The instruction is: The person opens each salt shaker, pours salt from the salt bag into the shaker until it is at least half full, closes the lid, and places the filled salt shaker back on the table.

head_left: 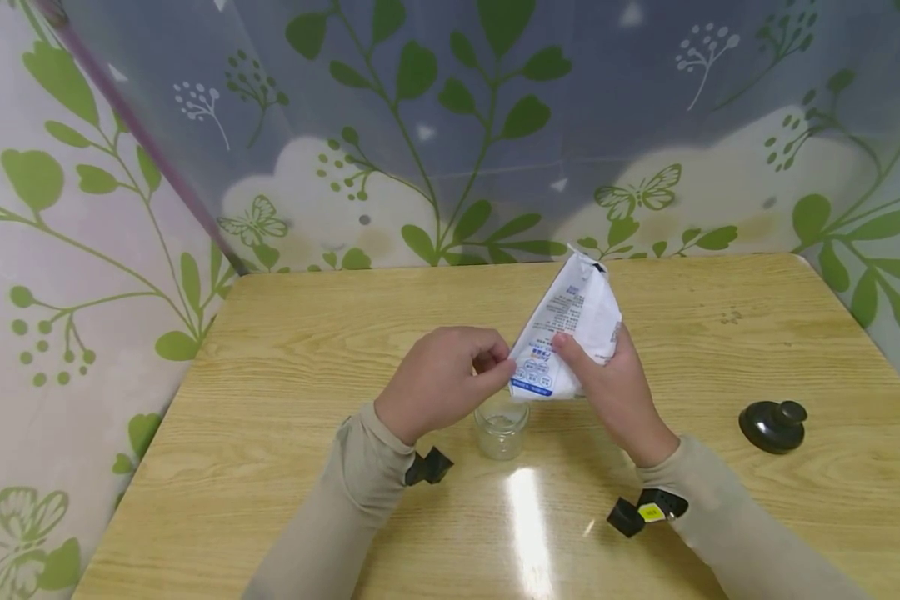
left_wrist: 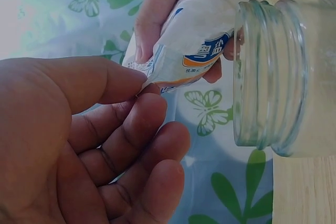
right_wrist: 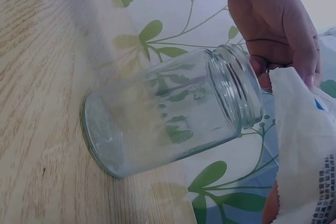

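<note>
- Head view: white printed bag (head_left: 579, 312) was held tilted just above the jar (head_left: 502, 433) and slightly right of it, low edge near the jar's mouth.
- Right hand (head_left: 618, 400), right of the jar, was wrapped round the bag's side, thumb laid over the printed face.
- Left hand (head_left: 450, 375), left of the jar and higher, pinched the bag's near corner between thumb and forefinger; remaining fingers loosely bent in left wrist view.
- Jar was clear glass, upright on the wooden table (head_left: 307, 342), screw-threaded neck uncovered.
- Right wrist view showed a narrow gap between the bag's edge and the jar's rim.
- Black lid (head_left: 772, 427) with a round knob lay on the table, well apart to the jar's right.
- Leaf-patterned wall covering (head_left: 270, 192) stood behind the jar, past the table's far edge.
</note>
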`<state>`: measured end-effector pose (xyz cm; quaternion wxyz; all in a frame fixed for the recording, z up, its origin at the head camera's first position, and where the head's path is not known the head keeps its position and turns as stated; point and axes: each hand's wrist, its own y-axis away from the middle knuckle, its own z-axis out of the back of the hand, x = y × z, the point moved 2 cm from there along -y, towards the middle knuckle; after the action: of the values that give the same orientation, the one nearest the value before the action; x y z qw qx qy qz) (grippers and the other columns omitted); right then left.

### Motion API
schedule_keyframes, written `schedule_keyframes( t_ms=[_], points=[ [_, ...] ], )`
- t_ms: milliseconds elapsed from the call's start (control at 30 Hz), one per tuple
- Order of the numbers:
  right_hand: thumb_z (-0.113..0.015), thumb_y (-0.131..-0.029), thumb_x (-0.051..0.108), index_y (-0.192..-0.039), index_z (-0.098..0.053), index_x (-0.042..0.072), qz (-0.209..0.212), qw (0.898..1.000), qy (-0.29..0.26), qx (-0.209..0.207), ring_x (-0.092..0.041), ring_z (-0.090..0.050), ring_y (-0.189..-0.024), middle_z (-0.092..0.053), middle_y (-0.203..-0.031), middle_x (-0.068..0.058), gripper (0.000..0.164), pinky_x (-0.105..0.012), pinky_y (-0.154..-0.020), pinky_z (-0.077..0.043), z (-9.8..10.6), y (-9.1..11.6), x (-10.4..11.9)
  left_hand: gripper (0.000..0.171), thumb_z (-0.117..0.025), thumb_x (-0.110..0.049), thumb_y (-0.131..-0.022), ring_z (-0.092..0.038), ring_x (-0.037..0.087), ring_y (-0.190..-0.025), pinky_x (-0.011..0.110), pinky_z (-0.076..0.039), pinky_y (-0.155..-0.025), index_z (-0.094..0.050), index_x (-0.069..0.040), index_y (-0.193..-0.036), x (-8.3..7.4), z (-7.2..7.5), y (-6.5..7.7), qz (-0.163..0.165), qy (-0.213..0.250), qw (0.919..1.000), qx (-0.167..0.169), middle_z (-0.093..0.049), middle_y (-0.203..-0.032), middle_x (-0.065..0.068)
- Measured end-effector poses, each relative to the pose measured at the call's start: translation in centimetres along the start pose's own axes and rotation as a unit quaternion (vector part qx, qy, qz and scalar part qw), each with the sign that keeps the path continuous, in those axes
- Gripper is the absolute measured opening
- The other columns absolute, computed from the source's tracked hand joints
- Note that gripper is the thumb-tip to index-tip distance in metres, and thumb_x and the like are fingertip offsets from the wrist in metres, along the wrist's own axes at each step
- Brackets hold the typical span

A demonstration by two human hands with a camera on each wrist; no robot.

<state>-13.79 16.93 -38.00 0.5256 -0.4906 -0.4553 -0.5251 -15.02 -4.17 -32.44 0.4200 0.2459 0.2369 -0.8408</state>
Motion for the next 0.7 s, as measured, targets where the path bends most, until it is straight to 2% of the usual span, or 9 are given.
schedule_keyframes(
  t_ms=[233, 500, 700],
  points=[
    [-0.063, -0.104, 0.028, -0.15, -0.034, 0.006, 0.003, 1.0, 0.005, -0.002, -0.004, -0.071, -0.095, -0.062, -0.129, -0.022, 0.059, -0.026, -0.081, -0.059, 0.09, 0.09, -0.02, 0.012, -0.07, -0.025, -0.097, -0.06, 0.005, -0.066, 0.024, -0.051, -0.061, -0.074, -0.018, -0.089, 0.02, 0.06, 0.06, 0.006, 0.01, 0.9999, 0.0, -0.067, -0.076, -0.013],
    [-0.062, -0.104, 0.027, -0.15, -0.033, 0.007, 0.005, 1.0, -0.001, -0.005, -0.005, -0.071, -0.096, -0.062, -0.128, -0.021, 0.058, -0.026, -0.081, -0.059, 0.11, 0.06, 0.01, 0.013, -0.067, -0.025, -0.098, -0.06, 0.005, -0.068, 0.026, -0.051, -0.063, -0.076, -0.018, -0.091, -0.05, 0.3, 0.1, 0.009, 0.017, 0.9997, -0.015, -0.067, -0.077, -0.013],
    [-0.064, -0.104, 0.027, -0.152, -0.033, 0.008, 0.015, 1.0, 0.007, -0.004, -0.005, -0.071, -0.097, -0.062, -0.129, -0.02, 0.06, -0.026, -0.081, -0.059, 0.24, 0.13, 0.0, 0.013, -0.068, -0.024, -0.098, -0.061, 0.004, -0.069, 0.025, -0.052, -0.064, -0.075, -0.018, -0.09, -0.02, 0.31, 0.04, 0.011, 0.01, 0.9998, -0.01, -0.068, -0.078, -0.013]
  ],
)
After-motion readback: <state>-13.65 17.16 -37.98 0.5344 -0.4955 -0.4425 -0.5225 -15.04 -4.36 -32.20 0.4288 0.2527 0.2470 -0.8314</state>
